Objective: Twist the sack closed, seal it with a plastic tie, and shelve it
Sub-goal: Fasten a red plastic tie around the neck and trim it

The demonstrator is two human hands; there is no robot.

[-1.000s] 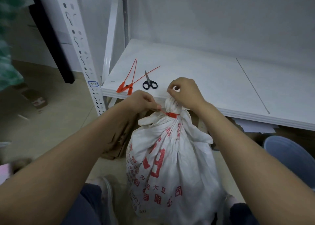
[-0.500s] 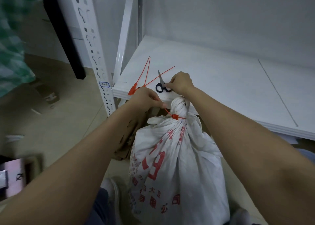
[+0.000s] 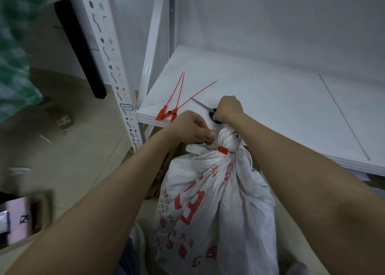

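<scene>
Black scissors now gripped, right hand

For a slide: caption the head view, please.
Left hand pinches the red tie at the sack neck; right hand grips the scissors on the shelf.

scissors handles hidden under right hand

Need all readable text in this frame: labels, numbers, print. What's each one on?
"6-7": blue-edged label on the shelf post, fairly clear.
"大豆": red print low on the sack.
"限公司": the row below that, creased, less sure.
Big red characters higher on the sack: folded, unreadable.
Black mark on the box at lower left: too blurred to read.
No text seen on the scissors or the tie.
</scene>
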